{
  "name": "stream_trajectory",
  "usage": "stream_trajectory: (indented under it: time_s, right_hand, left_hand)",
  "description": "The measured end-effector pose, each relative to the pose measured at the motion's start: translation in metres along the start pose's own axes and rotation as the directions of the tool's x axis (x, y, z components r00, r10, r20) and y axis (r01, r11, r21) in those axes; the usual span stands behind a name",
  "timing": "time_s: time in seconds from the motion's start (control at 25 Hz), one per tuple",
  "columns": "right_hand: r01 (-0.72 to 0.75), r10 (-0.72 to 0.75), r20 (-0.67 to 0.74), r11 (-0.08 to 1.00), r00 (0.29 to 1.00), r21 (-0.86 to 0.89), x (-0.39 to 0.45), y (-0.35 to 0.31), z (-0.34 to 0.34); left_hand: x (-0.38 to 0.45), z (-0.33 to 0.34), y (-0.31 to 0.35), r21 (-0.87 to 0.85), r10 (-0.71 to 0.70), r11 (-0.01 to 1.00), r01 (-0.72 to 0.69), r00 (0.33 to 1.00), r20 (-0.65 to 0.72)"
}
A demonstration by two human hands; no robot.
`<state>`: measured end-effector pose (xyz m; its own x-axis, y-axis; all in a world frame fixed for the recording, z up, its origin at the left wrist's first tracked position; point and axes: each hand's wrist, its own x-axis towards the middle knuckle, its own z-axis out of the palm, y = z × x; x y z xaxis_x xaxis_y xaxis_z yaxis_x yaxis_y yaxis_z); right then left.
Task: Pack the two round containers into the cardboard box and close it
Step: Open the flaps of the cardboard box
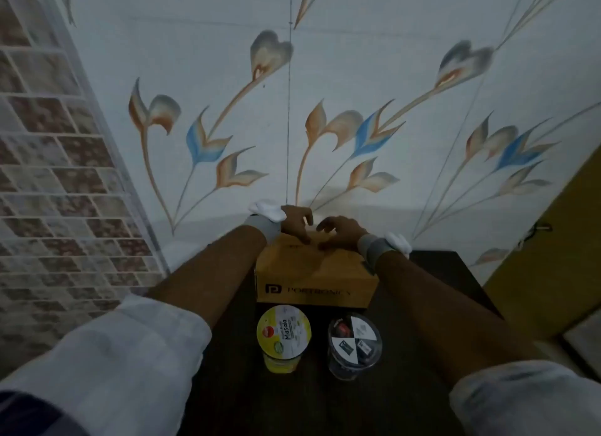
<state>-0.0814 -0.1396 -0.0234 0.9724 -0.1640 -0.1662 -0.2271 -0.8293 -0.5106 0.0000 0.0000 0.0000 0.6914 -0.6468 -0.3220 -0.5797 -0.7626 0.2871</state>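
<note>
The cardboard box (317,268) is sitting shut under my hands, flaps still down. I am resting my left hand (296,222) and right hand (340,232) on its far top edge, fingers loosely curled and spread, pinching nothing, probably to find the flap seam. The yellow container (283,339) and dark container (354,343) are waiting on the table (439,266), nearer me than both hands.
</note>
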Motion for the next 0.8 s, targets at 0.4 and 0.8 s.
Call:
stream_trajectory:
  time_s: [0.4,0.8]
  right_hand:
    - [0.231,-0.252,0.025,0.838,0.968,-0.494,-0.02,0.008,0.015]
    - [0.361,-0.322,0.19,0.903,0.927,-0.231,-0.029,0.028,0.049]
  left_hand:
    - [-0.001,0.007,0.004,0.081,0.074,0.991,-0.107,0.937,0.342]
    - [-0.006,0.045,-0.022,0.206,-0.02,0.978,0.024,1.0,-0.024]
